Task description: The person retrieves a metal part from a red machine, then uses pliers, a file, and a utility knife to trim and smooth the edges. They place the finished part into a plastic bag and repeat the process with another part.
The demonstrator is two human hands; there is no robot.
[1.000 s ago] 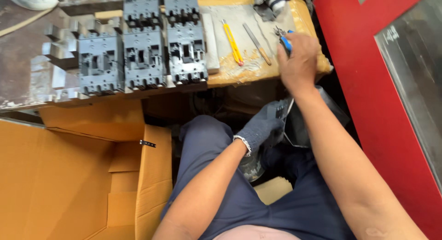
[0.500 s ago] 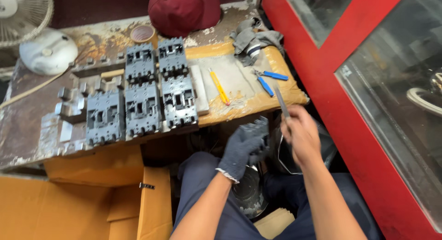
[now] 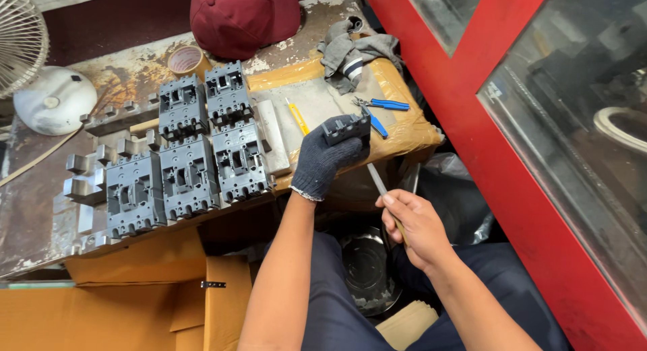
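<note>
gloved left hand (image 3: 322,159) grips grey part (image 3: 346,129) | right hand (image 3: 414,224) holds file (image 3: 377,179)

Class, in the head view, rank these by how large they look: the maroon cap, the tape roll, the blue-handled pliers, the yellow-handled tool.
1. maroon cap
2. and 3. blue-handled pliers and tape roll: look alike, not ranked.
4. yellow-handled tool, thinnest.

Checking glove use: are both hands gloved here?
No: only the left hand wears a dark glove; the right hand, holding a thin tool, is bare.
</note>
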